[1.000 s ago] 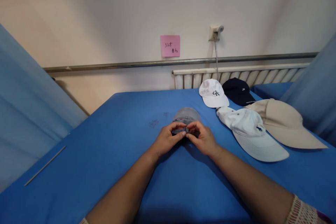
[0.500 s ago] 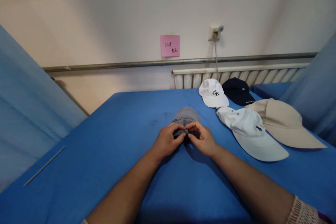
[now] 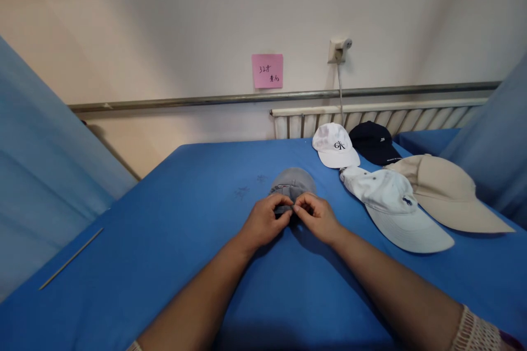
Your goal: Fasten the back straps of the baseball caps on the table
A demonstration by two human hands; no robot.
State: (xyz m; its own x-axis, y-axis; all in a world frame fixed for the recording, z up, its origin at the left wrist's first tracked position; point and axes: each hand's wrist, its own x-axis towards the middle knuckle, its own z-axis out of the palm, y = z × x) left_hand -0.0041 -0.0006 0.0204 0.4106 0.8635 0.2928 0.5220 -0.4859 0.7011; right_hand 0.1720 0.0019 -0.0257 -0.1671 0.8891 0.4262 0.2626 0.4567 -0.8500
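Note:
A grey baseball cap [image 3: 294, 178] lies on the blue-covered table [image 3: 173, 241], its strap side toward me. My left hand [image 3: 267, 219] pinches the cap's back strap between thumb and fingers. Close beside it, my right hand [image 3: 317, 216] pinches at the same strap, the two sets of fingertips almost meeting. The fingers hide most of the strap and its fastening. A small tag or label shows on the cap just above my left fingers.
To the right lie a white cap [image 3: 335, 145], a black cap [image 3: 374, 142], a pale cap with a horse logo [image 3: 389, 192] and a beige wide-brimmed cap [image 3: 444, 186]. A thin stick [image 3: 72, 258] rests at the left edge. Behind are a radiator [image 3: 387, 115] and a wall pipe [image 3: 206, 101].
My fingers have shifted slightly on the strap, and my right fingers now pinch closer to the left fingertips. The cap stays in about the same place.

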